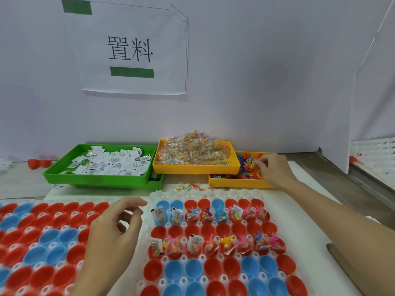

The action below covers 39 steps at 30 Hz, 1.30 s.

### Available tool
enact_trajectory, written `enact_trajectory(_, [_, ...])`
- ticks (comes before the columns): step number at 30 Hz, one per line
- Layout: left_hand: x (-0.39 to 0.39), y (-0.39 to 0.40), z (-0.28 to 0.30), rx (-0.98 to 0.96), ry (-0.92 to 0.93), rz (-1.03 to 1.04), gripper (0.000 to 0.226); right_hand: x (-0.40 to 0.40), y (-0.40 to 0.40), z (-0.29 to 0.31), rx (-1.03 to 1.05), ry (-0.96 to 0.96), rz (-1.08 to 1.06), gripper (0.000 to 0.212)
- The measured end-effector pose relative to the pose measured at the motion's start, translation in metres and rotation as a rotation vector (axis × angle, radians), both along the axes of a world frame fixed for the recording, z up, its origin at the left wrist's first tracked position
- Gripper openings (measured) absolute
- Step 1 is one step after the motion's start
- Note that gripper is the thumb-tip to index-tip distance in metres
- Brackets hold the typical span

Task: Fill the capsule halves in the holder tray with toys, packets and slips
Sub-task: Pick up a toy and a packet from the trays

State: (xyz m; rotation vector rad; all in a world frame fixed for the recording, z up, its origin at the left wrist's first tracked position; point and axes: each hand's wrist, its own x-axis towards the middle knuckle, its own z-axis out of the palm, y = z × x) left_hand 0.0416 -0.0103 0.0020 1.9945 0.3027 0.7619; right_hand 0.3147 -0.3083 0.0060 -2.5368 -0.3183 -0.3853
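While the left hand (pixel 116 233) hovers loosely curled and empty-gripped beside the holder tray (pixel 205 251) at the table's near edge, the right hand (pixel 272 168) pinches toys (pixel 245 165) in the yellow bin (pixel 239 183) toward the far edge.

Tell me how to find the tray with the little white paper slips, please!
Look at the wall sign with big black characters; three trays sit on the table below it. The one farthest left, the green tray, holds a pile of white slips. Its neighbours are both yellow: one yellow tray holds clear packets of colourful bits, the other holds loose bright toys.
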Motion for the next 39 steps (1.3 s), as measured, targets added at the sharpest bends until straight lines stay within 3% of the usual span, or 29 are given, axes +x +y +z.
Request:
enact_trajectory(11, [-0.003, -0.011, 0.005, 0.022, -0.004, -0.022, 0.038, -0.077, 0.010, 0.024, 0.353, -0.120, 0.045, 0.033])
enact_trajectory(23, [-0.017, -0.044, 0.029, 0.182, -0.106, -0.178, 0.035, -0.162, -0.024, 0.034, 0.536, 0.088, 0.376, 0.023])
enact_trajectory(29, [-0.018, -0.090, 0.056, 0.169, -0.059, -0.385, 0.007, -0.175, -0.025, 0.032, 0.624, 0.153, 0.536, 0.023])
enact_trajectory(33, [0.004, -0.129, 0.074, 0.305, 0.158, -0.478, 0.038, -0.179, -0.021, 0.034, 0.668, 0.182, 0.636, 0.020])
enact_trajectory(36, [0.018, -0.152, 0.075, 0.278, 0.095, -0.463, 0.009, -0.180, -0.022, 0.032, 0.735, 0.183, 0.669, 0.022])
enact_trajectory(39, [0.028, -0.162, 0.071, 0.219, 0.004, -0.415, 0.014, -0.176, -0.026, 0.029, 0.751, 0.147, 0.665, 0.020])
